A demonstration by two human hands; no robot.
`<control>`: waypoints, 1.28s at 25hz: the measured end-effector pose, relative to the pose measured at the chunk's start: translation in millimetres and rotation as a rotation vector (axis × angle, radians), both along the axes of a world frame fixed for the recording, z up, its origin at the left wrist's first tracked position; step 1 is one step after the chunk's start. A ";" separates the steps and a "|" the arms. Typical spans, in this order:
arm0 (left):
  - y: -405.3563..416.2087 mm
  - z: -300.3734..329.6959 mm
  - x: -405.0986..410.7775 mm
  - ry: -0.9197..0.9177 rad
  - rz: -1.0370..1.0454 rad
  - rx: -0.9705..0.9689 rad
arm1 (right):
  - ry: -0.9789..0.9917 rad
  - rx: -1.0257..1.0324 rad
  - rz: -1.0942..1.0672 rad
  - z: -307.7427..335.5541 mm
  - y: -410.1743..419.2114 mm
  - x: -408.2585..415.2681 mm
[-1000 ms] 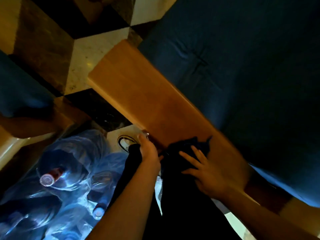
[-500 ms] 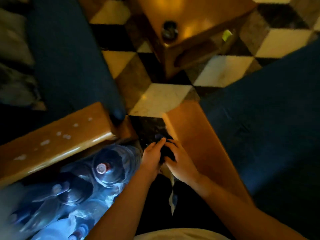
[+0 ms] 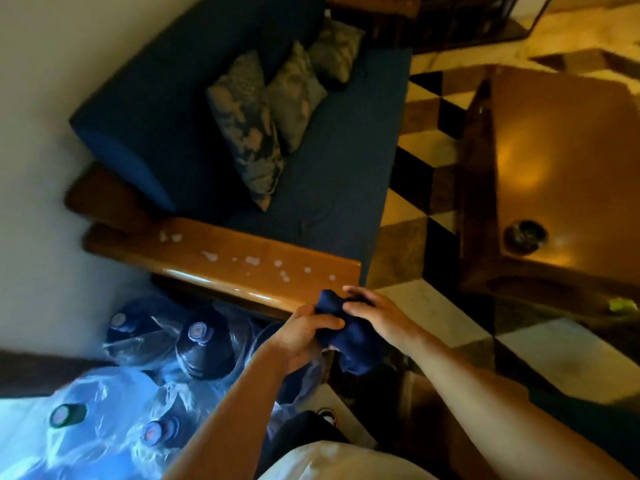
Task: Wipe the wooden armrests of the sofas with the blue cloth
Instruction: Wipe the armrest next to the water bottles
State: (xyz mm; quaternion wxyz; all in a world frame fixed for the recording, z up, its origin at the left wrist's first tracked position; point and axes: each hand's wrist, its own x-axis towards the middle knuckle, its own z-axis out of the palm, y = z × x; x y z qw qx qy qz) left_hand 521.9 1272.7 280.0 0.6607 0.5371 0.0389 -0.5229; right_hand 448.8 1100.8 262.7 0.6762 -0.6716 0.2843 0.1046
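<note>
Blue cloth (image 3: 349, 332) bunched between both hands, left hand (image 3: 304, 332) gripping, right hand (image 3: 375, 315) pinching its top. Looks soft, light, floppy; probably best wadded into the palm before hitting the spotted armrest (image 3: 242, 261)

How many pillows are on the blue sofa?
3. They lean in a row against the sofa back: the nearest pillow, the middle pillow beside it, and the farthest pillow at the far end. None seems hidden.

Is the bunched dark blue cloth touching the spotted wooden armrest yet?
Cannot tell. In the head view both hands hold the blue cloth at the wooden armrest's near corner; it overlaps the edge, contact unclear.
</note>
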 end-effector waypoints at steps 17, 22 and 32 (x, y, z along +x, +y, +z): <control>-117.3 -128.4 74.4 -0.084 0.474 0.687 | -0.009 -0.530 0.572 -119.9 -131.4 160.4; -157.3 -135.3 65.0 -0.038 0.572 0.920 | -0.104 -0.825 0.773 -147.7 -154.2 184.7; -87.8 -187.3 41.9 0.245 1.095 1.032 | 0.083 -0.469 1.017 -212.2 -71.0 262.2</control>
